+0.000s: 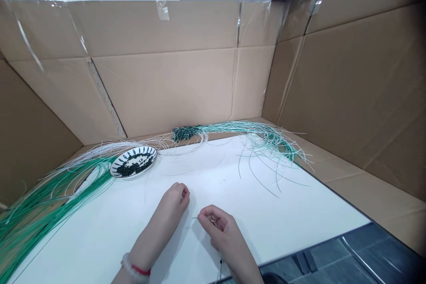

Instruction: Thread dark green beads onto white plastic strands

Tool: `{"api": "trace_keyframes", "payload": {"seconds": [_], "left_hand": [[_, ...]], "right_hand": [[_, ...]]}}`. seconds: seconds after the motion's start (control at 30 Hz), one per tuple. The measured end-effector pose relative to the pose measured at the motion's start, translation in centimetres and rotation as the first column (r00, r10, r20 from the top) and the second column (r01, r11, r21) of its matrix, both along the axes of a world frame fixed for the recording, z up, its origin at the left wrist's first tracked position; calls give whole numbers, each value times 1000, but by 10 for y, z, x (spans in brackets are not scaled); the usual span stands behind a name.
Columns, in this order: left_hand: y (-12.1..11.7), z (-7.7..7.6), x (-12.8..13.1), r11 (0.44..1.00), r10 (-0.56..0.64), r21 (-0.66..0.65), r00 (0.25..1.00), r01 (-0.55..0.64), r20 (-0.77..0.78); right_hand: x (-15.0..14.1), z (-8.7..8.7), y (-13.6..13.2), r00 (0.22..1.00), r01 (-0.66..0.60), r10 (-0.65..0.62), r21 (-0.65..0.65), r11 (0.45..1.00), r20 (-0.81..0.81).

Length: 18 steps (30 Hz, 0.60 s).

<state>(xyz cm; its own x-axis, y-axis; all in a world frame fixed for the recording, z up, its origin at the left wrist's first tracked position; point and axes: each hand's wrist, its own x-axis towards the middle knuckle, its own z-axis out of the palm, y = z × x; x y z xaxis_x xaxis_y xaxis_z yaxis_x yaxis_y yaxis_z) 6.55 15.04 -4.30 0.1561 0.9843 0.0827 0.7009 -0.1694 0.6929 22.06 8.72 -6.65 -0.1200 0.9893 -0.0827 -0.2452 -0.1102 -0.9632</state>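
My right hand (pixel 218 226) pinches a thin green strand (pixel 195 218) between thumb and forefinger. The strand's short tip points left, over the white board. Below that wrist hangs a thin line with a small dark piece (pixel 220 261) on it; whether it belongs to the same strand I cannot tell. To the upper left, my left hand (pixel 178 195) is closed, its fingers curled, and whatever they hold is hidden. Beyond it lies an oval plate (pixel 152 156) with a blue-striped rim, holding many small dark green bits (pixel 128 168).
Long green strands (pixel 40 222) and white strands (pixel 109 146) spread along the left side. A bundle of finished-looking strands with dark clustered ends (pixel 184 133) lies along the back. Cardboard walls (pixel 166 84) enclose the white board (pixel 286 213) at the back and sides.
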Motion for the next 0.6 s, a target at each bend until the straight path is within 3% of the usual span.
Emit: {"api": "trace_keyframes", "payload": {"seconds": [0.1, 0.27, 0.43, 0.6], "left_hand": [[-39, 10, -4, 990, -13, -129, 953, 54, 304], [-97, 17, -20, 962, 121, -260, 726, 82, 677], [-121, 19, -38, 955, 265, -296, 487, -15, 832], [-133, 29, -48, 934, 357, -341, 351, -108, 866]], "right_hand": [[0, 1, -3, 999, -37, 36, 30, 999, 34], [-21, 19, -24, 998, -38, 35, 83, 996, 43], [-53, 44, -49, 993, -11, 4, 59, 998, 122], [-75, 64, -62, 987, 25, -29, 28, 999, 160]]}}
